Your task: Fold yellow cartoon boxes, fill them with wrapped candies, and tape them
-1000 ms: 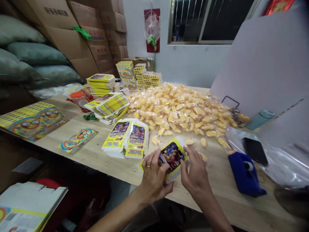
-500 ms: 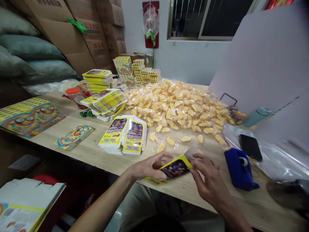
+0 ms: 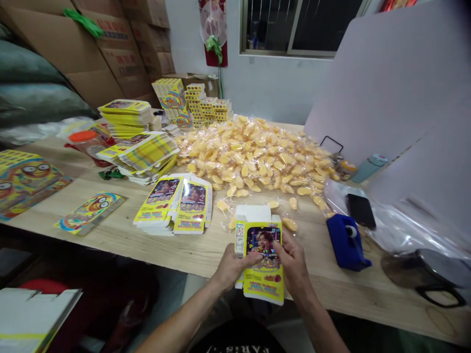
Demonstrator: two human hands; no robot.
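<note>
A yellow printed box (image 3: 263,282) stands upright between my hands at the table's front edge, its picture side facing me and its white top flap raised. My left hand (image 3: 233,267) grips its left side, thumb across the front. On the right side, my right hand (image 3: 292,262) holds it with the thumb on the picture. Beyond the box lies a large heap of wrapped yellow pieces (image 3: 253,157), a few of them loose near the box. Flat yellow cartons (image 3: 158,201) are stacked to the left of my hands.
More carton stacks (image 3: 127,117) and small packed boxes (image 3: 206,110) stand at the back left. A red-lidded jar (image 3: 88,144) is beside them. To the right are a blue tape dispenser (image 3: 346,245), a phone (image 3: 360,211), a metal mug (image 3: 423,272) and a bottle (image 3: 370,167).
The box has turned from lying slanted to upright, its picture now facing me. Both hands have shifted to grip its two sides. The view has swung slightly right.
</note>
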